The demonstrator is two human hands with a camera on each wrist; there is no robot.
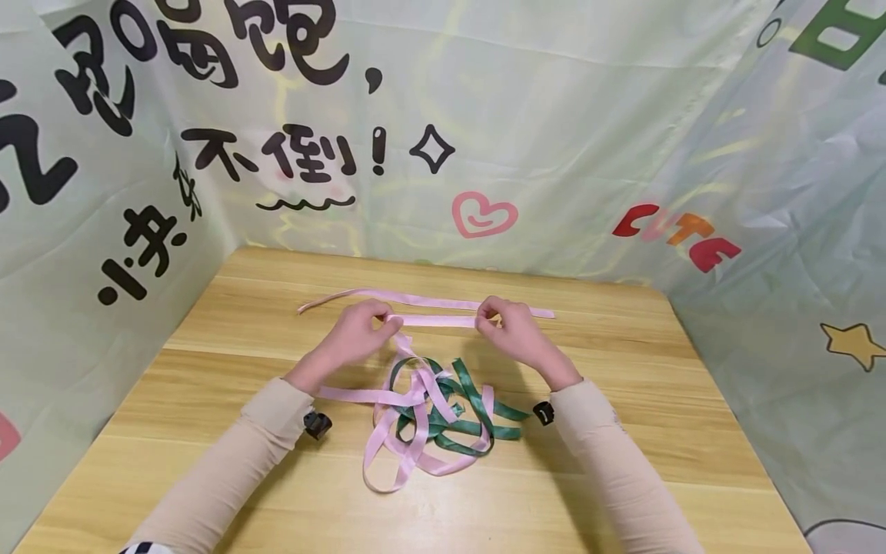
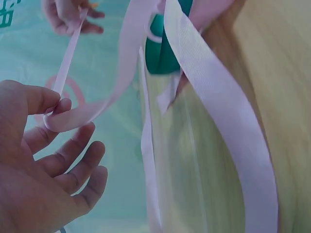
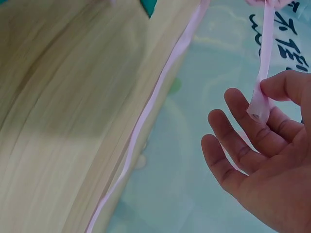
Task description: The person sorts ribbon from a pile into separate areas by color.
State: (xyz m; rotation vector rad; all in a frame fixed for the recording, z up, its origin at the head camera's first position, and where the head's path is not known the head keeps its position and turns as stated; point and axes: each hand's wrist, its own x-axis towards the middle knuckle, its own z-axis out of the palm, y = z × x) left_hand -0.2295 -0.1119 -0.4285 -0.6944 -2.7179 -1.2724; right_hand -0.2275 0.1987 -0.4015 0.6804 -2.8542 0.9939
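Observation:
A pink ribbon (image 1: 439,321) is stretched level between the two hands. My left hand (image 1: 356,335) pinches it between thumb and index finger, and from there the ribbon hangs down toward the pile. In the right wrist view, my right hand (image 3: 262,141) pinches the ribbon's short free end, its other fingers spread. Below the hands lies a loose tangle of pink ribbon (image 1: 377,462) and green ribbon (image 1: 477,400). Behind the hands, a separate pink ribbon (image 1: 415,298) lies lengthwise on the table, its right part passing behind the right hand.
The wooden table (image 1: 228,308) is enclosed by a printed cloth backdrop (image 1: 554,154) at the back and both sides. Dark wrist camera mounts show under the left cuff (image 1: 277,408) and beside the right cuff (image 1: 584,415).

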